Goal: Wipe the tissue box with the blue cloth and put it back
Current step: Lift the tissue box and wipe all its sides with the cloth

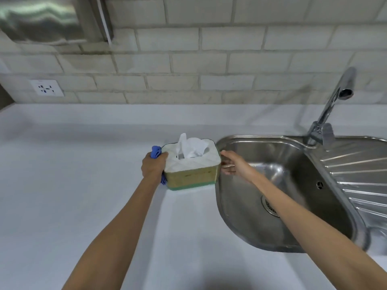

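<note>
The tissue box stands on the white counter just left of the sink, with a white quilted top, a tan side, a green base and a white tissue sticking up. My left hand presses the bunched blue cloth against the box's left side. My right hand is at the box's right side, fingers spread and touching it over the sink's edge.
A steel sink with a drainboard lies to the right, its tap at the back. The white counter stretches left and toward me. A tiled wall with a socket is behind.
</note>
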